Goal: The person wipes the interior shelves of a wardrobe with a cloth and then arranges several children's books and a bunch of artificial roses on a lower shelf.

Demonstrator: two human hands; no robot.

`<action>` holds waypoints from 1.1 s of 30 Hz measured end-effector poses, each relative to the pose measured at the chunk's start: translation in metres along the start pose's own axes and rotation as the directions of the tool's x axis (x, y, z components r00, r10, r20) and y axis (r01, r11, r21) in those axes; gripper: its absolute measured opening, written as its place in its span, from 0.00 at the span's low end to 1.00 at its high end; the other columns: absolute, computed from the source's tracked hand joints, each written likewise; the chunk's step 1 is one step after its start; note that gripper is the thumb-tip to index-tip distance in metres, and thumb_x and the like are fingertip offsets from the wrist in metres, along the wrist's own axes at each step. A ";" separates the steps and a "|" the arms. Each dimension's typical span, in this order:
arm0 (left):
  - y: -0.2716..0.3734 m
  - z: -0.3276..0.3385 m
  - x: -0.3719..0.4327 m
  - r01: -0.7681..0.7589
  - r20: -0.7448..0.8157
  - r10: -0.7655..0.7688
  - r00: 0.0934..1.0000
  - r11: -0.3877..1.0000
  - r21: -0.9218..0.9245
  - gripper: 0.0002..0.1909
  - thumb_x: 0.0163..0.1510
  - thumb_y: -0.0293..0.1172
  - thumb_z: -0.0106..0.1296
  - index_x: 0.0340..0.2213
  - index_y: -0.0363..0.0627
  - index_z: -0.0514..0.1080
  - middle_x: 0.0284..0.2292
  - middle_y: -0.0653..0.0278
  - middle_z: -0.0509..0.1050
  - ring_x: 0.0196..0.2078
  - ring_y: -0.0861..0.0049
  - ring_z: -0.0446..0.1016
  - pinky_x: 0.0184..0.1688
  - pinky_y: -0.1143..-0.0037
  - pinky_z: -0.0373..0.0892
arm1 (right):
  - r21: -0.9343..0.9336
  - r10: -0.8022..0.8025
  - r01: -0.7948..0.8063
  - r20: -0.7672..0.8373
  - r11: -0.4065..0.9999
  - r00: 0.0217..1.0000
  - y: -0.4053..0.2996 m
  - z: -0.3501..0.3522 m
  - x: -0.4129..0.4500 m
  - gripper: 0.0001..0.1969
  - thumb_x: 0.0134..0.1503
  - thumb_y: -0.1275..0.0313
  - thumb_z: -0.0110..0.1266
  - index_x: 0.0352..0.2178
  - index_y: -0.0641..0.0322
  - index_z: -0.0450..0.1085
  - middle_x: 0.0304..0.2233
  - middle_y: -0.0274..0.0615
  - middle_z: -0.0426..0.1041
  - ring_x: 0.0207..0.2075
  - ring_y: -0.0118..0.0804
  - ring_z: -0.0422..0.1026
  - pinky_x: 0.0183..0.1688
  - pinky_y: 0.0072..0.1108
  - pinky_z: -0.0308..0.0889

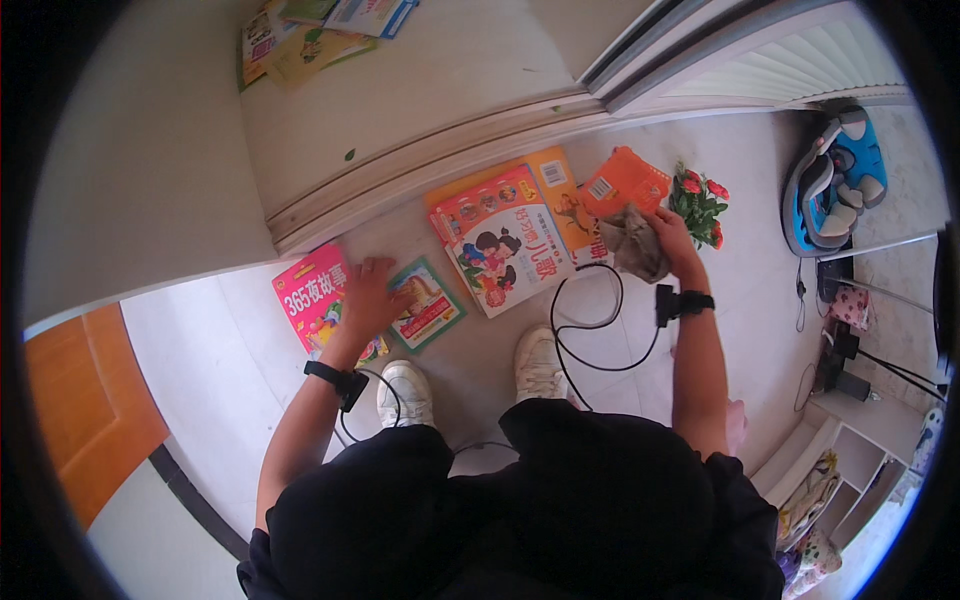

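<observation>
In the head view my left hand [369, 301] is low over the gap between two children's books, thumb apart from the fingers. Its fingers overlap the edge of a pink book [312, 283], and its thumb reaches the green-bordered book [429, 309]. Whether it touches either one is hard to tell. My right hand [677, 244] grips a crumpled grey cloth [634, 241]. Just beyond the cloth, an orange book [627, 182] lies partly covered by it. A stack of picture books [504, 251] lies between my hands, on a larger orange-yellow book [556, 196].
Artificial red flowers [701, 202] stand right of the orange book. Black cable [592, 328] loops near my shoes [538, 364]. More books [319, 37] lie inside the cabinet, behind its raised sliding-door track [435, 166]. A blue-and-black child seat [836, 184] is far right.
</observation>
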State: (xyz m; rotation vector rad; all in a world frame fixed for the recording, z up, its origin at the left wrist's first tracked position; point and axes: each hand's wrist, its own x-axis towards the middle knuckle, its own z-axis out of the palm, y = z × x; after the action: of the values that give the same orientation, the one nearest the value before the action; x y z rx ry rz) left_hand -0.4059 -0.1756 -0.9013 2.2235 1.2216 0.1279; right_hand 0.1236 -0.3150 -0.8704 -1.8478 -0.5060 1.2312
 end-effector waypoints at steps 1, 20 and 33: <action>0.001 -0.001 -0.002 -0.003 0.003 0.003 1.000 1.000 0.002 0.32 0.39 0.37 0.66 0.47 0.41 0.69 0.45 0.50 0.71 0.50 0.50 0.67 0.53 0.59 0.66 | -0.042 0.044 -0.043 0.019 0.998 0.999 -0.001 -0.015 -0.001 0.14 0.64 0.72 0.50 0.47 0.70 0.73 0.40 0.40 0.78 0.39 0.29 0.76 0.43 0.22 0.72; 0.037 -0.065 0.009 0.010 0.426 0.083 0.901 0.977 -0.211 0.18 0.60 0.40 0.51 0.45 0.40 0.67 0.35 0.43 0.75 0.39 0.45 0.75 0.40 0.59 0.69 | -0.800 0.038 0.360 0.429 0.479 0.902 -0.104 0.093 -0.041 0.25 0.54 0.57 0.60 0.48 0.64 0.72 0.42 0.56 0.77 0.43 0.55 0.76 0.44 0.39 0.71; 0.078 -0.127 0.210 -0.154 -0.162 0.090 0.983 0.884 -0.441 0.12 0.58 0.32 0.57 0.38 0.37 0.71 0.31 0.62 0.76 0.35 0.76 0.76 0.39 0.73 0.72 | -0.337 -0.053 0.113 0.182 0.935 0.982 -0.013 0.072 -0.004 0.14 0.59 0.69 0.54 0.43 0.69 0.74 0.32 0.43 0.79 0.34 0.30 0.74 0.38 0.27 0.69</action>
State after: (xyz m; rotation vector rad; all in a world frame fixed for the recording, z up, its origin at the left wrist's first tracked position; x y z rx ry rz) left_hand -0.2728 0.0177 -0.7958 1.8976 0.9938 0.5679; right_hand 0.0586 -0.2803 -0.8701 -1.9933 -0.9383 1.3128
